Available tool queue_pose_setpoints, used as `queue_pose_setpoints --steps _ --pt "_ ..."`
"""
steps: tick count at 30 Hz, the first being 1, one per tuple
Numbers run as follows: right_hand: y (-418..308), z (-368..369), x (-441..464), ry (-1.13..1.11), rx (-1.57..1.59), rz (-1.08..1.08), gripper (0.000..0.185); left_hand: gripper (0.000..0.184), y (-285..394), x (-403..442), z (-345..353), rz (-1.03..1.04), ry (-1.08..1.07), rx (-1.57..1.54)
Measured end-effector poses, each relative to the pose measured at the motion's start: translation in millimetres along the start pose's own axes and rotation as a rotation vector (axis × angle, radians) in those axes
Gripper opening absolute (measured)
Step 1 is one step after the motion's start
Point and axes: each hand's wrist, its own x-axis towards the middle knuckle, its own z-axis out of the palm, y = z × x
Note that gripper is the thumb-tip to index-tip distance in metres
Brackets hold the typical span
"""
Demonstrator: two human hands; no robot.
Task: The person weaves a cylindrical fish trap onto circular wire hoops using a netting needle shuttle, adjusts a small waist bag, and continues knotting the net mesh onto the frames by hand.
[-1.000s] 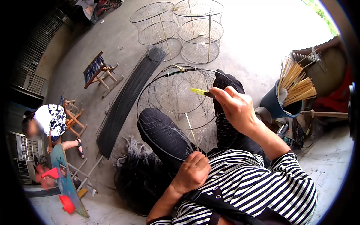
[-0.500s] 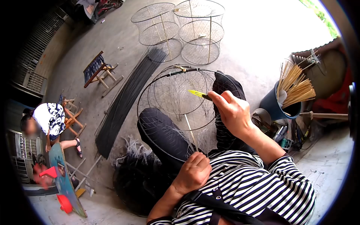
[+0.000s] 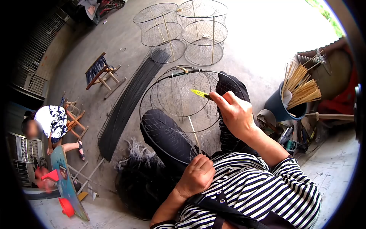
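Note:
A round net cage [image 3: 183, 95] with dark hoops rests on and between my legs. Above its right side, my right hand [image 3: 235, 114] pinches a yellow netting needle [image 3: 199, 93], its tip pointing left. My left hand [image 3: 196, 174] is closed at the near rim of the hoop, with fine netting gathered at its fingers. From there a thin pale stick [image 3: 193, 129] runs up inside the cage.
Two net cages [image 3: 160, 34] stand ahead, beside a bundle of black rods [image 3: 131, 103]. A blue bucket [image 3: 275, 105] of bamboo sticks [image 3: 303, 87] is at right. Folding stools [image 3: 105, 74] and a person [image 3: 51, 122] by a tilted board [image 3: 68, 183] are at left.
My right hand and the yellow needle have shifted slightly left and down. My left hand has stayed nearly still at the rim.

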Motion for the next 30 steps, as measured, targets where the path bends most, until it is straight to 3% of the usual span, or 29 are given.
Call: queue_pose_setpoints --steps 6,9,10,14,19,21,23,25,27,29,30 --pt "-13 3 -1 -0.006 0.04 0.013 0.043 0.007 1 -1 0 -0.011 -0.002 -0.013" --pt "-6 15 14 0.141 0.262 0.045 0.036 0.007 0 2 0 0.001 0.011 -0.03" --pt "-5 17 17 0.183 0.466 0.112 0.031 0.007 0 2 -1 0.004 0.014 -0.022" --pt "-5 22 27 0.277 0.485 0.079 0.032 0.007 1 9 -6 0.025 0.034 0.0" --pt "-38 17 89 0.232 0.458 -0.068 0.051 0.007 -3 37 -1 0.086 -0.046 0.042" --pt "-39 29 107 0.132 0.409 -0.029 0.031 0.009 -3 38 -3 0.074 -0.014 0.114" --pt "-30 28 105 0.331 0.218 -0.184 0.02 0.01 -8 30 -12 0.034 0.061 0.203" --pt "-35 -16 98 0.463 0.393 -0.3 0.02 0.011 -15 18 -30 -0.033 0.092 0.416" --pt "-12 -20 94 0.439 0.448 -0.415 0.025 0.013 -14 12 -49 -0.122 0.164 0.512" --pt "10 -11 90 0.335 0.06 -0.581 0.036 0.014 -8 8 -58 -0.118 0.237 0.649" --pt "16 -3 83 0.255 0.011 -0.613 0.042 0.013 -6 8 -61 -0.088 0.24 0.7"
